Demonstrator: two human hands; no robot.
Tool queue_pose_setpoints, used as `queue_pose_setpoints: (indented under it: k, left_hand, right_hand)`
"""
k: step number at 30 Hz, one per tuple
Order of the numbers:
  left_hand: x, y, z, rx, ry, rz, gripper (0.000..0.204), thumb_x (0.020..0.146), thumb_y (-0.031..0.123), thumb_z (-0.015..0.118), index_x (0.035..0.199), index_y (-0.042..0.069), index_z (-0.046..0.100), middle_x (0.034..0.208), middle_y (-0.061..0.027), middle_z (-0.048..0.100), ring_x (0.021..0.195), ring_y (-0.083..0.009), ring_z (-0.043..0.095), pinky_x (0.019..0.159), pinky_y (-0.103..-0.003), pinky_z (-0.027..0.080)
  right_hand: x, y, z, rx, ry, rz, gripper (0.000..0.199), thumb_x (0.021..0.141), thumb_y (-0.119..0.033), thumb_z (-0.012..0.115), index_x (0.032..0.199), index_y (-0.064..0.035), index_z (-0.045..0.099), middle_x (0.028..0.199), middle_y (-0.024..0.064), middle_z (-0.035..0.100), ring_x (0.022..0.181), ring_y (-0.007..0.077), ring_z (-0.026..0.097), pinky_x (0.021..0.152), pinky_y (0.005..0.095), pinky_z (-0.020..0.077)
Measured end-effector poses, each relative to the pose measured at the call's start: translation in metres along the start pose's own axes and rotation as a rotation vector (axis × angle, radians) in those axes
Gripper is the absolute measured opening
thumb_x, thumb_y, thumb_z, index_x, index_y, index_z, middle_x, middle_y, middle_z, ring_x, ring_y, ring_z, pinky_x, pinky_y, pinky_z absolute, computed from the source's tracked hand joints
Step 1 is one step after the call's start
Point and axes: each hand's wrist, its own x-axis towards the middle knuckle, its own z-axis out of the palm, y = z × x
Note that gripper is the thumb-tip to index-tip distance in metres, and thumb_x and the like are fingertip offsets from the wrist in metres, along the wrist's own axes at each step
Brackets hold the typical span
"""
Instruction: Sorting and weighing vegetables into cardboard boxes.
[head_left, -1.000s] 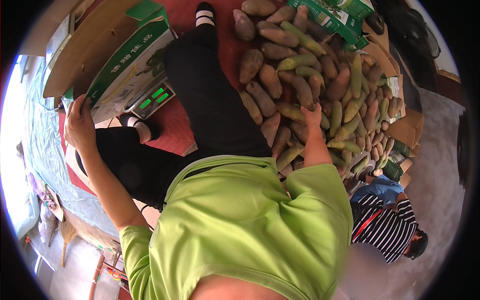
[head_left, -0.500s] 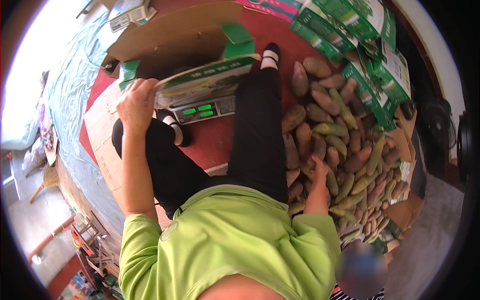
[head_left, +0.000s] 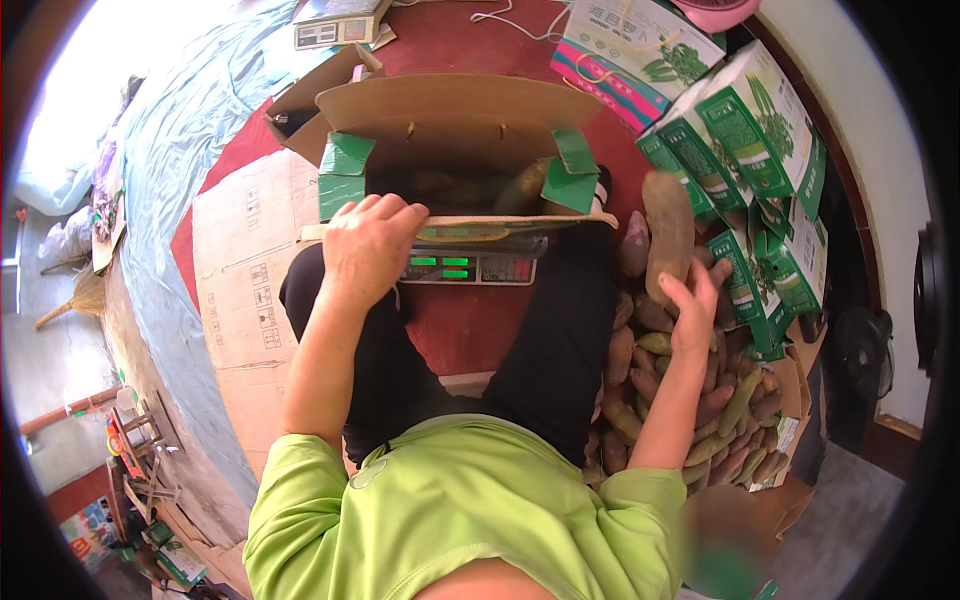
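Note:
An open cardboard carton [head_left: 460,110] with green corner flaps rests on a digital scale [head_left: 470,266], whose green displays are lit, between my legs. Inside lie several vegetables, a yellow-brown one [head_left: 522,188] showing best. My left hand [head_left: 372,245] is closed over the carton's front flap at its left end. On the right, my right hand [head_left: 692,300] grips a thick, long brown vegetable [head_left: 666,225] by its lower end, nearly upright. It is raised above a heap of brown and yellow-green vegetables [head_left: 735,405]; their exact kind I cannot tell.
Printed green-and-white cartons [head_left: 755,125] stand behind the heap at the right. A flattened cardboard sheet [head_left: 235,290] lies to the left, beside blue plastic sheeting [head_left: 165,220]. Another scale [head_left: 335,25] is at the back. A blurred person [head_left: 730,540] is at the lower right.
My right hand has come up from the heap, now holding a brown vegetable. The carton's front flap has tilted toward me, exposing the inside; my left hand has stayed on it. My view has shifted.

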Motion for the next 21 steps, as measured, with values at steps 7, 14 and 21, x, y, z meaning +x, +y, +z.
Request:
queue_pose_setpoints:
  k: [7, 14, 21]
  left_hand:
    - [-0.003, -0.011, -0.002, -0.068, 0.025, 0.077, 0.014, 0.075, 0.015, 0.062, 0.088, 0.015, 0.065, 0.077, 0.0011, 0.057, 0.074, -0.0173, 0.059, 0.066, -0.033, 0.045]
    - [-0.015, -0.024, -0.009, -0.135, -0.039, 0.128, 0.023, 0.072, 0.017, 0.061, 0.095, 0.013, 0.063, 0.081, 0.0019, 0.058, 0.078, -0.0166, 0.058, 0.070, -0.032, 0.045]
    - [-0.006, -0.078, -0.047, -0.580, -0.080, 0.217, 0.023, 0.075, 0.020, 0.069, 0.096, 0.011, 0.065, 0.090, -0.0029, 0.063, 0.082, -0.0218, 0.061, 0.070, -0.035, 0.049]
  right_hand:
    - [0.055, -0.072, 0.122, -0.490, -0.189, -0.470, 0.040, 0.072, -0.011, 0.071, 0.108, 0.0010, 0.059, 0.096, 0.0070, 0.060, 0.087, 0.0160, 0.058, 0.077, 0.0296, 0.0460]
    - [0.071, -0.039, 0.173, -0.707, -0.205, -0.549, 0.015, 0.077, -0.010, 0.066, 0.088, 0.0008, 0.064, 0.085, 0.0125, 0.063, 0.078, 0.0239, 0.061, 0.073, 0.0326, 0.0467]
    - [0.063, -0.039, 0.163, -0.685, -0.160, -0.127, 0.027, 0.084, -0.014, 0.063, 0.064, 0.0025, 0.056, 0.053, 0.0027, 0.049, 0.052, 0.0085, 0.042, 0.050, 0.0263, 0.0352]
